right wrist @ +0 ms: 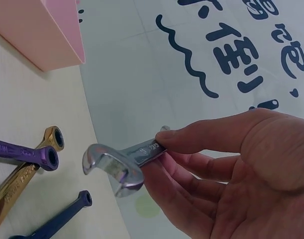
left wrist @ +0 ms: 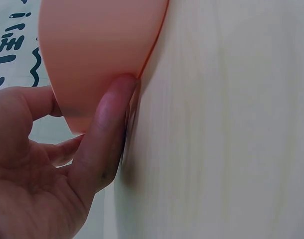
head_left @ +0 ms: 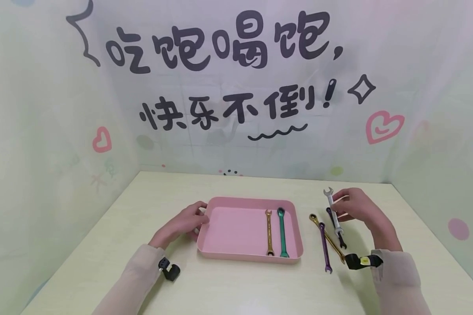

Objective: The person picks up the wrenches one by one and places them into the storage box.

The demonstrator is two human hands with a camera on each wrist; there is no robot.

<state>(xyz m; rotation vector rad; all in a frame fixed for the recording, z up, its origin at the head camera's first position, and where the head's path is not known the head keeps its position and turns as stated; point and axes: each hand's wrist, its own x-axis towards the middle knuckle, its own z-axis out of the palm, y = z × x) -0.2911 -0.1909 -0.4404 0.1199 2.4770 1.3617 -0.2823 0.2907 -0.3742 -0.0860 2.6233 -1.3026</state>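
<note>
My right hand (head_left: 356, 208) holds a silver open-ended wrench (head_left: 334, 214) between thumb and fingers, raised over the right part of the table. In the right wrist view the wrench's open jaw end (right wrist: 112, 167) points out from the fingertips. At the pink tray (head_left: 232, 232), my left hand (head_left: 185, 220) grips the left end, its thumb against the outer wall (left wrist: 97, 45) in the left wrist view. Inside the tray, a gold wrench (head_left: 270, 232) and a green wrench (head_left: 282, 232) lie side by side toward the right.
Right of the tray, a purple wrench (head_left: 324, 247) lies across a gold wrench (head_left: 334, 245) on the pale table (head_left: 236, 288). A dark blue wrench (right wrist: 60, 219) lies beside them, partly hidden under the silver one in the head view. A printed cloth (head_left: 228, 153) hangs behind the table.
</note>
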